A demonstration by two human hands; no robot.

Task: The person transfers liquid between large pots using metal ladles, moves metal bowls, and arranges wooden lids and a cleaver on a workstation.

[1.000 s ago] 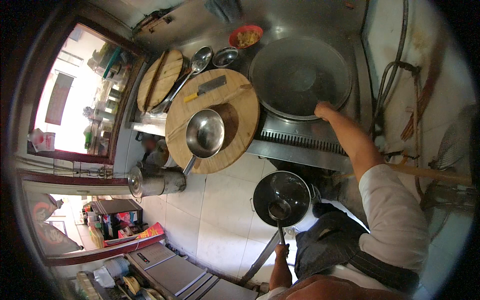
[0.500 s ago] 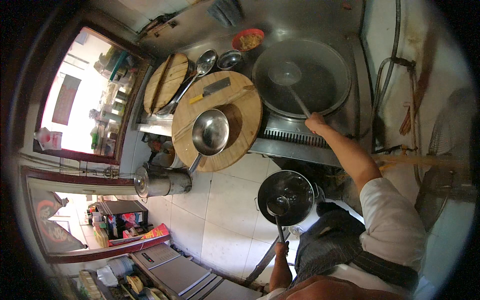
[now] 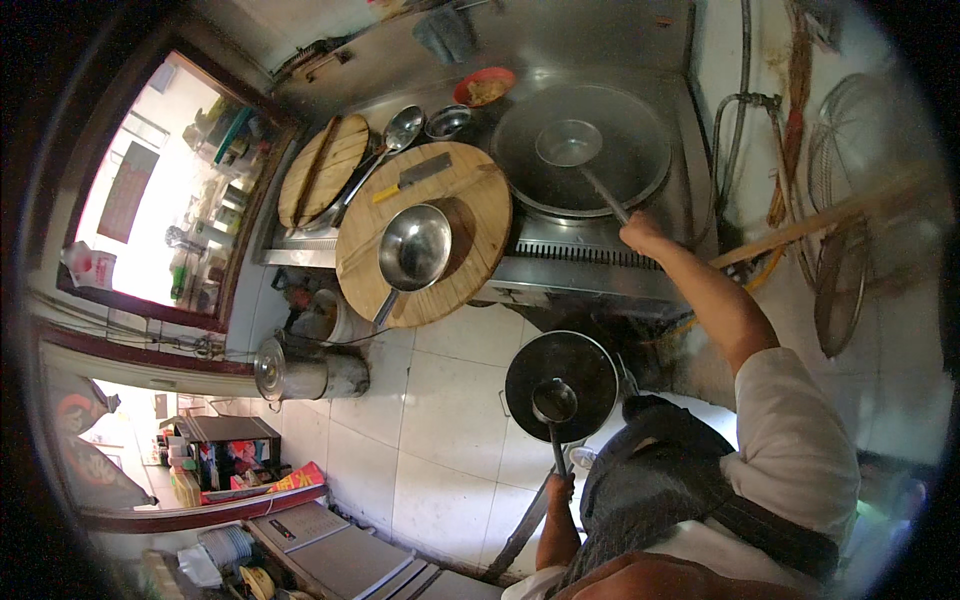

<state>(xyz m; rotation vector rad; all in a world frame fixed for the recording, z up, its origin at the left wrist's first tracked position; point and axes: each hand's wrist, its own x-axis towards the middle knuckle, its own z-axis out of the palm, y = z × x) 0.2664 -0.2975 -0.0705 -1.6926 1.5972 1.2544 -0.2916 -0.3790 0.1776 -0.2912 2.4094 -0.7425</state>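
Observation:
My right hand point(image 3: 642, 235) is closed round the handle of a large ladle point(image 3: 568, 145). Its round bowl is over the wide pan point(image 3: 500, 150) set into the stove; whether it touches the dark contents is unclear. Lower down, my left hand point(image 3: 559, 488) grips a second ladle point(image 3: 554, 401), whose bowl hangs over or inside a black-walled pot point(image 3: 527, 372) with side handles. A metal saucepan point(image 3: 415, 246) rests on a round wooden board point(image 3: 475, 255) left of the stove. Behind it on the board lies a cleaver point(image 3: 425, 169) with a yellow handle.
A second wooden lid point(image 3: 320, 170), a long spoon point(image 3: 402, 128), a metal bowl point(image 3: 449, 122) and a red bowl of food point(image 3: 484, 87) stand at the back. A lidded steel pot point(image 3: 295, 370) sits at left. Strainers point(image 3: 842, 270) hang on the right wall.
The view has shifted slightly. The left ladle's bowl has come nearer the middle of the black-walled pot. The right ladle's bowl shows more clearly, still over the wide pan.

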